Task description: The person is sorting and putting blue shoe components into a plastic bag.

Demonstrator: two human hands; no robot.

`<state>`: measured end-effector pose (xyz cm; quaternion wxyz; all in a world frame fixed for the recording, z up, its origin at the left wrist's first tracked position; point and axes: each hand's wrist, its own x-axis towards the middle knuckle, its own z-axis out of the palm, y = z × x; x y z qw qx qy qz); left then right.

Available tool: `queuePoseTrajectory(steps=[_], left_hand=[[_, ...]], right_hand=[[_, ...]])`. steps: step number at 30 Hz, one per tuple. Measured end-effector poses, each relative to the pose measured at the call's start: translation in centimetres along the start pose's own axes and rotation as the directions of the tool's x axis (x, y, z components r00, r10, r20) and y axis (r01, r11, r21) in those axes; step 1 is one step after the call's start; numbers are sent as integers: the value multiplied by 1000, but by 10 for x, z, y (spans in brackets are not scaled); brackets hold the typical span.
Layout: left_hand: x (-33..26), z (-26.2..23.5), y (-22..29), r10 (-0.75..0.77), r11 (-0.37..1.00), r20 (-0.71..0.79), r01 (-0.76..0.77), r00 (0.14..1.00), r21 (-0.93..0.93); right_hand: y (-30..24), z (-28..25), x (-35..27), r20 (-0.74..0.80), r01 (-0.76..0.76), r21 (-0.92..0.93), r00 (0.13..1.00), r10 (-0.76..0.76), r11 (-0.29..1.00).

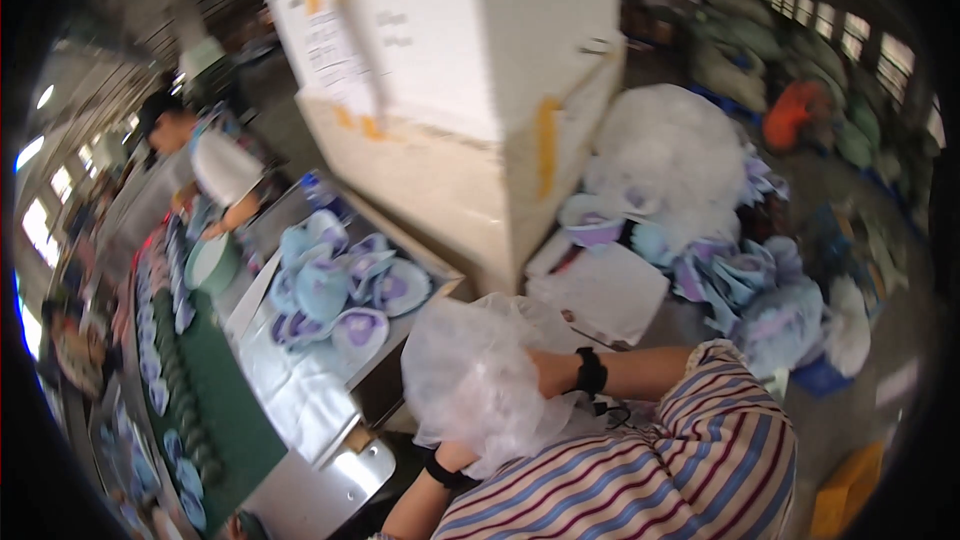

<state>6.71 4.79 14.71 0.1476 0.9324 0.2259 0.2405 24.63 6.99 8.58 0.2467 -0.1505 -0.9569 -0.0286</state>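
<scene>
A bulky bundle of sheer white film or netting (470, 375) is gathered up in front of my striped shirt. My right hand (546, 372), with a black band at the wrist, grips it from the right side, and its fingertips are buried in the folds. Below, my left hand (457, 454) holds the bundle's underside; most of its fingers are covered by the sheer material. Just left of the bundle, a pile of cupped pale-blue and purple soft pieces (335, 285) lies on a metal worktop (310, 395).
A white-and-beige pillar (420, 60) stands straight ahead. At the right are a white sheer heap (665, 160), white sheets (605, 290) and more blue-purple pieces (750, 290). A green conveyor (215, 370) runs along the left, where another person (220, 160) works. A yellow bin (848, 488) sits lower right.
</scene>
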Motion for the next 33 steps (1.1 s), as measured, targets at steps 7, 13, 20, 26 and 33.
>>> queuePoseTrajectory(steps=[7,13,20,26,33], left_hand=[[115,50,14,216,934,141,-162,966,-317],[223,143,98,238,851,152,-131,959,-509],[330,180,52,190,972,-101,-202,976,-119],[383,222,-28,-216,814,372,-44,903,579],[394,69,53,-73,417,-343,-284,936,-863]], right_hand=[[-64,-160,-80,-472,-704,204,538,698,680],[-39,-218,-182,-269,-736,-57,662,699,675],[9,-390,-338,-728,-933,-166,335,598,320],[43,-363,-334,-32,-933,-144,337,941,329],[115,-326,-353,239,-707,51,694,679,706]])
